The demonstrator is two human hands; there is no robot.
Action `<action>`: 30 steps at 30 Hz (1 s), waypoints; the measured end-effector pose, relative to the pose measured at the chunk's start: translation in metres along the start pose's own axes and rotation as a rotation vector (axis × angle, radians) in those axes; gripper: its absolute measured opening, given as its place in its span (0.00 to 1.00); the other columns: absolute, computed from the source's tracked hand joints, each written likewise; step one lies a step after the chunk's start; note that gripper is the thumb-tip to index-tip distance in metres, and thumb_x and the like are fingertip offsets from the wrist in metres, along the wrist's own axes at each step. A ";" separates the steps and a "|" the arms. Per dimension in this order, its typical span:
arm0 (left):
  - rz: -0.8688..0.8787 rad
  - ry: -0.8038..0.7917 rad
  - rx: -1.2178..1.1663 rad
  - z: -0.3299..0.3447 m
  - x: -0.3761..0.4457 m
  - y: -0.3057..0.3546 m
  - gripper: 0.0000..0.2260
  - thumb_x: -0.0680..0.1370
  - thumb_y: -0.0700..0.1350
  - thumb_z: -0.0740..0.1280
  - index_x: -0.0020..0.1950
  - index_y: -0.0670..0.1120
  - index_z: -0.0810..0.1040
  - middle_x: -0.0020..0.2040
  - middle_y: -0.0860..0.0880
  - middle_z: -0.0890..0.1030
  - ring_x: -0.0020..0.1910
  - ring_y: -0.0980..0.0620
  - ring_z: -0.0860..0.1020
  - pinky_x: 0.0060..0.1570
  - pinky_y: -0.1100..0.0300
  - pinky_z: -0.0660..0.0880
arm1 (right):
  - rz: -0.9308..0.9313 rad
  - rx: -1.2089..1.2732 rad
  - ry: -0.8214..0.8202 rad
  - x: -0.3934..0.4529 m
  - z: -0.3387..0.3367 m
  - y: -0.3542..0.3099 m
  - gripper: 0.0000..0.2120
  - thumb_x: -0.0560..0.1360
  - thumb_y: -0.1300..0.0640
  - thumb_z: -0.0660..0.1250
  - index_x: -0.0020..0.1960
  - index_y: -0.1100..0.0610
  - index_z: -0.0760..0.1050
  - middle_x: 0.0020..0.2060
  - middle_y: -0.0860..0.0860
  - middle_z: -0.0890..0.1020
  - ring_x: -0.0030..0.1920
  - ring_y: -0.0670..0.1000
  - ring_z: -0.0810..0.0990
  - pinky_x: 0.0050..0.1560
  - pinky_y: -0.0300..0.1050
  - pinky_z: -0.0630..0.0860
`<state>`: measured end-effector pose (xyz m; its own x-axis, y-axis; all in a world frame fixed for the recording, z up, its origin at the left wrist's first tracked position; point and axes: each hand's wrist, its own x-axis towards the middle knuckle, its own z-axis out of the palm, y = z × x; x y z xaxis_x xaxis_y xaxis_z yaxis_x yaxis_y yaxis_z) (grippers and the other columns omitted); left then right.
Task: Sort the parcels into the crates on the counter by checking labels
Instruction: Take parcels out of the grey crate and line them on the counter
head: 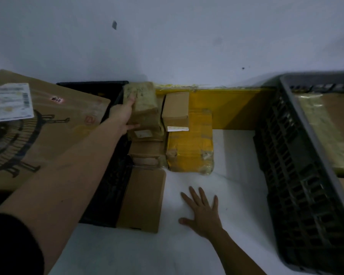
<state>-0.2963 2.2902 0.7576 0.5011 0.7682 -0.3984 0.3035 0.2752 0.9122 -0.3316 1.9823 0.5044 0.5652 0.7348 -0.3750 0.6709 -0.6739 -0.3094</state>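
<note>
Head view: your left hand [125, 116] grips the taped parcel [142, 110] atop the stack beside the black crate [111, 187], likely lifting it to read its label; right hand [202, 212] lies flat and empty on the counter [236, 155], bracing you.

Head view, steeply down over counter [216, 245]

Parcels [159, 124] stand stacked at the counter's [226, 195] back between two crates — one crate [111, 187] left, the other [306, 185] right.
</note>
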 end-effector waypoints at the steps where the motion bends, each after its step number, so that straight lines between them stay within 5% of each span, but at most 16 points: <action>1: 0.025 0.020 -0.005 0.002 0.002 -0.001 0.22 0.79 0.59 0.66 0.67 0.46 0.72 0.55 0.49 0.78 0.48 0.50 0.77 0.30 0.56 0.81 | -0.001 0.002 -0.003 0.000 0.001 0.000 0.42 0.74 0.26 0.54 0.78 0.36 0.35 0.75 0.44 0.29 0.74 0.52 0.25 0.69 0.68 0.25; 4: 0.116 0.092 0.044 0.005 0.001 -0.011 0.26 0.83 0.57 0.60 0.78 0.48 0.64 0.70 0.46 0.73 0.60 0.46 0.76 0.46 0.52 0.83 | 0.003 0.016 -0.010 0.000 0.000 0.000 0.42 0.74 0.27 0.56 0.79 0.36 0.36 0.77 0.44 0.31 0.75 0.51 0.25 0.69 0.68 0.25; 8: 0.244 0.168 0.168 0.004 -0.026 -0.032 0.27 0.84 0.54 0.59 0.81 0.51 0.56 0.77 0.47 0.65 0.70 0.47 0.70 0.62 0.53 0.75 | 0.026 0.043 -0.035 -0.003 -0.011 -0.006 0.42 0.75 0.29 0.60 0.80 0.37 0.41 0.80 0.45 0.37 0.79 0.52 0.31 0.70 0.69 0.28; 12: 0.491 0.191 0.287 0.004 -0.090 -0.079 0.17 0.83 0.48 0.62 0.72 0.52 0.69 0.68 0.51 0.69 0.62 0.56 0.70 0.52 0.69 0.68 | 0.068 0.057 -0.135 -0.006 -0.038 -0.019 0.39 0.78 0.39 0.64 0.81 0.41 0.46 0.82 0.46 0.42 0.81 0.54 0.38 0.74 0.70 0.39; 15: 0.433 -0.086 0.514 0.010 -0.127 -0.112 0.15 0.82 0.45 0.64 0.69 0.52 0.72 0.65 0.52 0.73 0.62 0.55 0.72 0.56 0.62 0.70 | 0.107 0.171 -0.238 -0.008 -0.072 -0.026 0.33 0.81 0.45 0.63 0.81 0.46 0.52 0.81 0.52 0.53 0.80 0.57 0.53 0.76 0.61 0.58; 18: 0.404 -0.271 0.712 0.015 -0.143 -0.120 0.14 0.82 0.48 0.65 0.67 0.51 0.75 0.62 0.53 0.76 0.55 0.58 0.75 0.45 0.67 0.71 | 0.067 0.255 -0.254 -0.018 -0.117 -0.030 0.26 0.82 0.48 0.62 0.79 0.49 0.62 0.76 0.54 0.67 0.72 0.56 0.69 0.69 0.50 0.70; 22: 0.499 -0.300 0.810 0.033 -0.152 -0.092 0.16 0.81 0.53 0.65 0.67 0.51 0.76 0.62 0.51 0.78 0.58 0.51 0.77 0.56 0.49 0.78 | -0.061 0.305 -0.110 -0.050 -0.192 -0.032 0.16 0.82 0.51 0.63 0.68 0.55 0.74 0.65 0.54 0.77 0.62 0.55 0.77 0.60 0.46 0.74; 30: 0.728 -0.327 0.819 0.117 -0.181 -0.023 0.15 0.80 0.58 0.64 0.62 0.53 0.77 0.60 0.52 0.80 0.58 0.52 0.78 0.56 0.53 0.76 | -0.181 0.319 0.307 -0.134 -0.332 0.029 0.10 0.82 0.48 0.63 0.58 0.51 0.79 0.48 0.46 0.80 0.47 0.45 0.78 0.46 0.40 0.73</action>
<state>-0.2996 2.0773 0.7976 0.9250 0.3706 0.0838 0.2318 -0.7253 0.6482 -0.2285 1.8901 0.8362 0.6007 0.7989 -0.0300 0.6178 -0.4877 -0.6167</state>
